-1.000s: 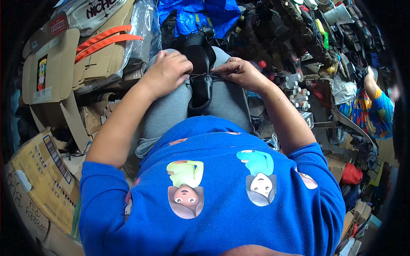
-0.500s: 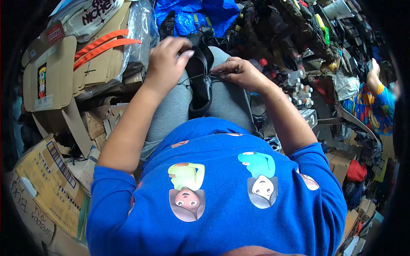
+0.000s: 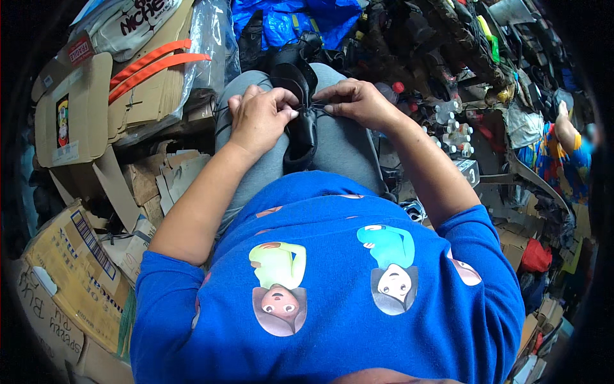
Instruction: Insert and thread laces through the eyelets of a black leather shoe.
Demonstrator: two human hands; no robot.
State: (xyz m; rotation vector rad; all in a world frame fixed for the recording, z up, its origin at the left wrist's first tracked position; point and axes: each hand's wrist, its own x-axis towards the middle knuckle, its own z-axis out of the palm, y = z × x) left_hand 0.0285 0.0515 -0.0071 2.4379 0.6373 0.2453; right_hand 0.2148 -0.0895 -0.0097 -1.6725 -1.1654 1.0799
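A black leather shoe [image 3: 302, 137] sits between my thighs, its opening toward me and its upper parted near the middle. My left hand [image 3: 261, 120] is at the shoe's left side, thumb and forefinger pinched together close to the leather. From the right, my right hand [image 3: 359, 104] pinches a thin black cord [image 3: 320, 105] that runs to the middle of the shoe. Part of the cord also trails left of my left hand. The fingertips partly hide where it meets the leather; whether it is a lace or a thread I cannot tell.
Flattened cardboard [image 3: 150, 96] with orange strips [image 3: 157, 67] is stacked on the left, above a yellow carton [image 3: 80, 281]. Blue plastic sheeting [image 3: 332, 22] lies ahead. Several small clear bottles [image 3: 455, 137] crowd the right, where a person in bright clothing [image 3: 550, 153] sits farther off.
My left hand has come down and inward from above the shoe, its fingers now pinched beside it. The right hand stays close to the shoe, moving slightly up.
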